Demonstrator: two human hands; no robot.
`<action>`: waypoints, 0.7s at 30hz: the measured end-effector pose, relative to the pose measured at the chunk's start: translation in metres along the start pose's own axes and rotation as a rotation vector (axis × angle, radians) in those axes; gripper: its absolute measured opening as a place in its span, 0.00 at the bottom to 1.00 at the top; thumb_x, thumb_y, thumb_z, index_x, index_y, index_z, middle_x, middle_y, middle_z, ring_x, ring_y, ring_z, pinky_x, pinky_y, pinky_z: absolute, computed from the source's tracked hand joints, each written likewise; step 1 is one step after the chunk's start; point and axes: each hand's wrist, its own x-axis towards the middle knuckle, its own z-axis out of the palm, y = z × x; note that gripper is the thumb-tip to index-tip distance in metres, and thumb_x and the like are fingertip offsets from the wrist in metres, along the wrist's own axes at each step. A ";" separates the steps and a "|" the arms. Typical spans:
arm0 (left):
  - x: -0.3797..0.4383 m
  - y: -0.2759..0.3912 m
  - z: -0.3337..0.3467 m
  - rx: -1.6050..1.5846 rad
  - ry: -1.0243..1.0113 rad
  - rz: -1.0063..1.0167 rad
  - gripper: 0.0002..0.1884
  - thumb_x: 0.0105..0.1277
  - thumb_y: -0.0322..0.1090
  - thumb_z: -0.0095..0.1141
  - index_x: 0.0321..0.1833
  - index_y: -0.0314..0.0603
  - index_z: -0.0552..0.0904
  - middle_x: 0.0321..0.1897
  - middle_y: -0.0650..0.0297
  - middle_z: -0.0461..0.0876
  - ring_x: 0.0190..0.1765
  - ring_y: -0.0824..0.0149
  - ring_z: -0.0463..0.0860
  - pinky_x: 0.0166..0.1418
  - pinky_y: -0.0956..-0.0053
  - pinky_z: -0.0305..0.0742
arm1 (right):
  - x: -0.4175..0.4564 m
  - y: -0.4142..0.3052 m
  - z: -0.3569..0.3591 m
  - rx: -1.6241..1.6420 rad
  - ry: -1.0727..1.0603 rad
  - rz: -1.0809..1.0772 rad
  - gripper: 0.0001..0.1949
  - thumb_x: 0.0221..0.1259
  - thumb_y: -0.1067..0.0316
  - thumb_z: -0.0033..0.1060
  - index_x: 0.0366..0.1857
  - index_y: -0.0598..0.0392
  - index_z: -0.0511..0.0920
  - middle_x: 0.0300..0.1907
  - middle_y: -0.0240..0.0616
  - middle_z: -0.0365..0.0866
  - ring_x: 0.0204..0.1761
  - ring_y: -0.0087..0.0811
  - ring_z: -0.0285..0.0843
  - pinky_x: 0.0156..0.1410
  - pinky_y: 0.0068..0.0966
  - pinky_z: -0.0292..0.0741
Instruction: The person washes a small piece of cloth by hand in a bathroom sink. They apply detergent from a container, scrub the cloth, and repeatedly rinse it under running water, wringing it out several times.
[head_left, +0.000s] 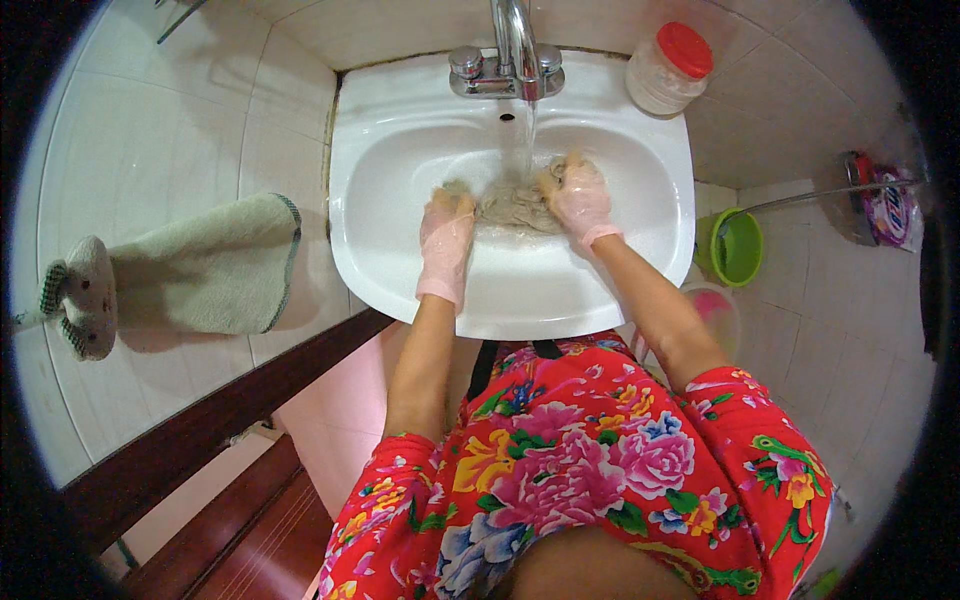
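Note:
A wet, greyish-beige cloth (517, 211) lies bunched in the white ceramic sink (409, 289). Water runs onto it from the chrome faucet (529, 67). My right hand (581, 193), in a thin pink glove, grips the cloth's right end, a fold showing at the fingers. My left hand (448, 225), gloved the same way, is at the left end with a bit of cloth at its fingertips. The fingers of my left hand are partly blurred, so its hold is hard to make out.
A clear jar with a red lid (685, 49) stands on the sink's back right corner. A pale green hand towel (202, 266) with an animal head hangs on the left wall. Low at right are a green bucket (737, 247) and a hose (817, 196). A purple packet (891, 208) sits farther right.

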 end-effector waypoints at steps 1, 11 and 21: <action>-0.001 -0.003 0.003 0.024 0.095 0.007 0.31 0.74 0.45 0.53 0.74 0.33 0.67 0.70 0.47 0.73 0.66 0.51 0.77 0.66 0.65 0.71 | -0.010 -0.020 -0.002 -0.124 0.105 -0.134 0.33 0.65 0.48 0.61 0.68 0.58 0.67 0.58 0.54 0.74 0.54 0.50 0.80 0.57 0.41 0.78; -0.002 -0.018 0.047 -1.589 -0.407 -0.346 0.28 0.76 0.45 0.50 0.75 0.43 0.65 0.68 0.54 0.71 0.68 0.60 0.73 0.66 0.67 0.73 | -0.043 -0.073 0.011 0.832 -0.392 -0.326 0.20 0.62 0.63 0.60 0.60 0.45 0.82 0.63 0.49 0.76 0.58 0.46 0.78 0.66 0.37 0.73; -0.023 -0.018 0.054 -1.215 -0.257 0.482 0.13 0.77 0.41 0.47 0.55 0.40 0.76 0.46 0.62 0.81 0.49 0.65 0.78 0.54 0.68 0.76 | -0.010 -0.086 0.018 0.195 -0.152 -0.483 0.16 0.65 0.49 0.56 0.42 0.49 0.84 0.48 0.49 0.82 0.46 0.53 0.83 0.51 0.46 0.80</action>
